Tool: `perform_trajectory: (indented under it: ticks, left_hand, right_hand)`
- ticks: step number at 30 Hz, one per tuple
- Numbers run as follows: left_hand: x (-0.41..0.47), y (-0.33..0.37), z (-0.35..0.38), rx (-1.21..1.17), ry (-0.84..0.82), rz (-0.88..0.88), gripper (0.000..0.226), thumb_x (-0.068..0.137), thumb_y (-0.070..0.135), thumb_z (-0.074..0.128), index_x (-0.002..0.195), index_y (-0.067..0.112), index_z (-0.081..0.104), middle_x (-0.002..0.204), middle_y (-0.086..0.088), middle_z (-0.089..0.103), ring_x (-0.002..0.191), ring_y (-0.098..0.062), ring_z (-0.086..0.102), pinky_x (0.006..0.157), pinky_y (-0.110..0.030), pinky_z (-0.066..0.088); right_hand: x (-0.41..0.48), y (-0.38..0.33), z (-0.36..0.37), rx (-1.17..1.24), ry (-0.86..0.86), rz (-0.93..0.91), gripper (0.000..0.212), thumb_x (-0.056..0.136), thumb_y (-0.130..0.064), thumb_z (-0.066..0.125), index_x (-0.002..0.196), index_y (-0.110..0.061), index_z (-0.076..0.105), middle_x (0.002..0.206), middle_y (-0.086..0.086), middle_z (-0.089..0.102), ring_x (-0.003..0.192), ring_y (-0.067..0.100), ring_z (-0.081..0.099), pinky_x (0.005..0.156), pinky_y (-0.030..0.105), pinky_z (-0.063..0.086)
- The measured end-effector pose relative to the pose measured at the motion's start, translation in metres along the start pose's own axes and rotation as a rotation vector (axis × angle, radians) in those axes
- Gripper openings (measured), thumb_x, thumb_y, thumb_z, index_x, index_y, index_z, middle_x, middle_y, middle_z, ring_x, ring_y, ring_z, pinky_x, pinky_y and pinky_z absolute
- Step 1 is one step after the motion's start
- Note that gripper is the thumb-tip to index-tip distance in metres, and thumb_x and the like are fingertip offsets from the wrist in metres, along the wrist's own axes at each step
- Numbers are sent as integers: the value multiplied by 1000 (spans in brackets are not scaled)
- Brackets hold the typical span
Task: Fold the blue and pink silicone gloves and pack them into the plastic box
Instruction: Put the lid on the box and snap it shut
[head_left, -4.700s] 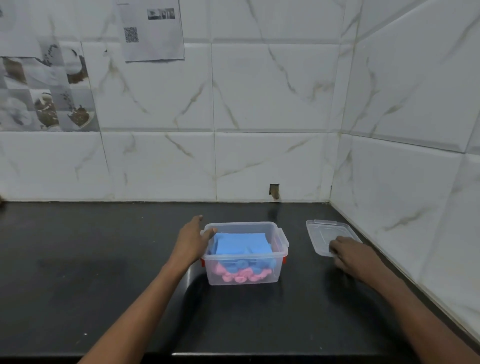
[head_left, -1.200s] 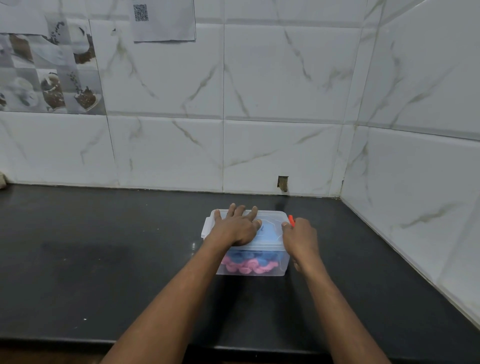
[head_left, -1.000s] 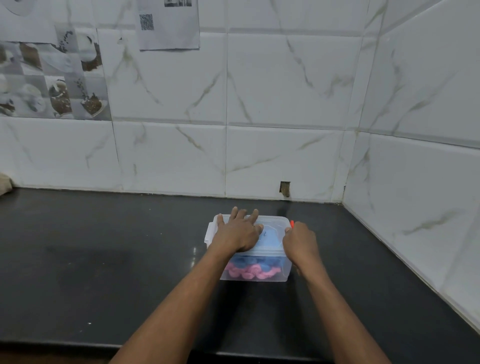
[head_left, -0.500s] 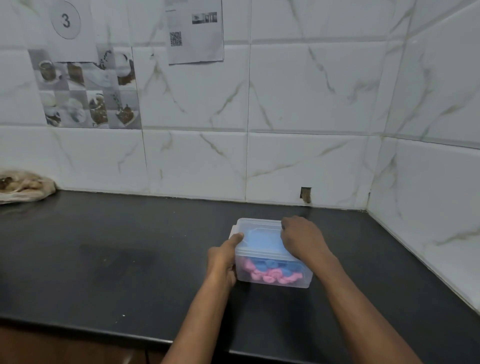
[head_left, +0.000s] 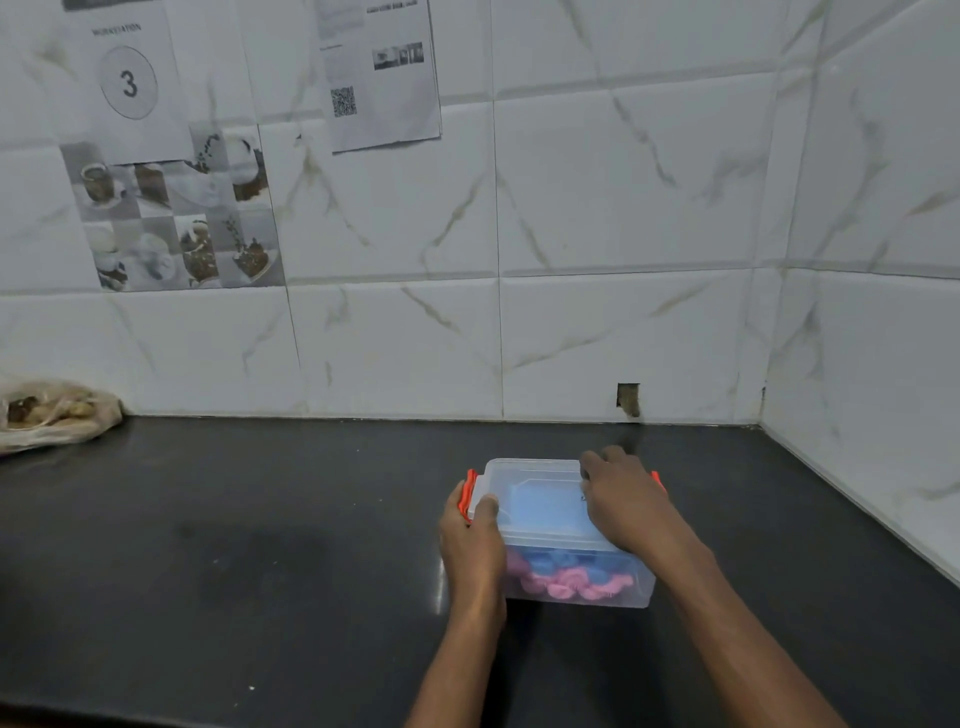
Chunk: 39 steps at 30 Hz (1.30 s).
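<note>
The left hand (head_left: 472, 545) is gripping the plastic box (head_left: 641, 590) by its orange clip (head_left: 466, 496); the gloves (head_left: 566, 581) are lying inside; the right hand (head_left: 626, 504) is pressing flat on the lid (head_left: 540, 501). Latching seems underway, calling for firm clip pressure next.

Shifted left hand (head_left: 472, 540) off lid (head_left: 535, 499) to orange clip (head_left: 467, 492), lower centre; laid right hand (head_left: 623, 501) across lid top.
</note>
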<state>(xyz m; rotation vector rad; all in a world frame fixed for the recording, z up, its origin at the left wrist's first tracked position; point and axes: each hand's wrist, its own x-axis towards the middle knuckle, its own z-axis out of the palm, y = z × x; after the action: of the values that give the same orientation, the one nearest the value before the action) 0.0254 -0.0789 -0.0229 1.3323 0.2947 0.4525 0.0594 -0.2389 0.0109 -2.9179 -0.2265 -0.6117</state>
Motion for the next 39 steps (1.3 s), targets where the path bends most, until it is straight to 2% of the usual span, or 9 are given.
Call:
perform_trajectory:
  ticks: [4,8,13,18,23,27,31,34,39]
  left_hand:
    - [5,-3,0,29,-21,37,40,93,13,50,130,24,57,120,2,64,101,-15,62,81,-30,52]
    - [5,-4,2,99,-43,117,40,95,12,45,130,24,60,119,6,65,100,-11,63,84,-31,53]
    - [9,-3,1,217,-71,232,42,95,5,42,130,17,62,138,7,57,130,-15,51,112,-37,39]
    - [12,-4,-4,414,-81,331,43,99,10,39,140,16,52,145,-1,52,133,-19,48,113,-30,35]
    - [17,-6,-3,450,-110,342,41,100,11,38,137,12,55,145,-4,52,136,-19,46,114,-30,32]
    - [16,-2,-3,458,-123,341,41,99,8,37,137,9,55,145,-6,52,136,-19,45,114,-28,30]
    - [13,3,-5,513,-154,363,40,100,8,35,134,7,56,139,-9,57,125,-18,52,103,-18,33]
    - [10,8,-5,508,-165,343,40,100,9,32,132,10,57,135,-9,59,123,-22,54,106,-32,40]
    - [11,13,-1,605,-200,314,49,103,14,27,152,15,29,156,-8,36,140,-27,38,113,-31,29]
  right_hand:
    - [0,0,-2,18,-14,-23,17,95,-14,39,108,-15,50,114,8,56,102,27,49,79,35,38]
    - [0,-1,-2,8,-6,-26,15,95,-13,39,106,-15,50,111,8,58,99,27,50,74,33,34]
    - [-4,-4,-4,61,58,18,16,94,-15,43,96,-12,58,104,7,55,91,27,59,75,34,46]
    - [-32,-15,-11,249,457,-40,20,95,-19,53,82,-11,66,88,3,63,73,22,61,68,33,50]
    - [-74,-13,2,155,418,-163,33,93,-38,50,104,-18,73,103,0,74,96,17,67,95,36,48]
    - [-82,-7,11,5,333,-179,33,95,-35,49,119,-22,67,121,1,68,116,20,61,115,42,26]
    - [-85,-14,14,62,336,-78,28,94,-30,56,120,-26,66,127,-1,64,126,25,53,116,57,10]
    - [-82,-12,16,80,267,-62,34,98,-34,47,129,-29,58,138,-1,55,134,23,43,116,53,-4]
    - [-67,0,20,71,183,-88,39,100,-36,38,137,-32,49,146,1,44,140,22,31,117,51,-7]
